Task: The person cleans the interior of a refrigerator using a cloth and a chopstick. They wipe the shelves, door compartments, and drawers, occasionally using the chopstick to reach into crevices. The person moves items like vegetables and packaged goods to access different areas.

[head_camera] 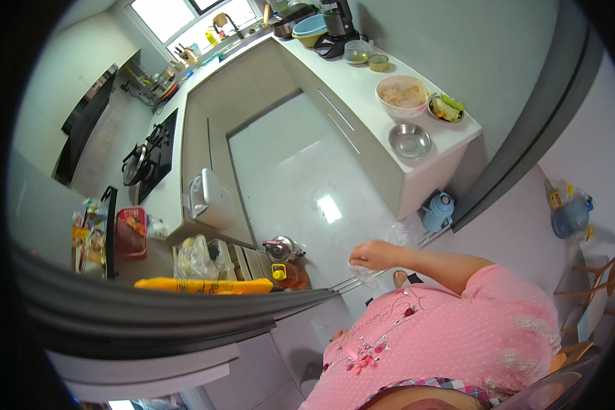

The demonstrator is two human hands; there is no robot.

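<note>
My right hand (371, 255) is out in front of my body at the kitchen doorway, its fingers closed on thin clear plastic film (365, 275) that hangs below them. More crumpled clear plastic (403, 233) shows just beyond the wrist; whether it is the same piece I cannot tell. Only a sliver of my left hand (339, 334) appears past my pink shirt, so its fingers are hidden. On the counter ahead are a large white bowl of food (402, 95), a dish of lettuce leaves (447, 108) and a shiny steel bowl (409, 140).
A blue thermos jug (438, 212) stands by the counter's end and the sliding-door track (346, 284). A steel kettle (283, 249) and an oil bottle (290, 275) stand on the floor at left. A gas hob (160, 154) holds a pan. A wooden chair (597, 289) is at right.
</note>
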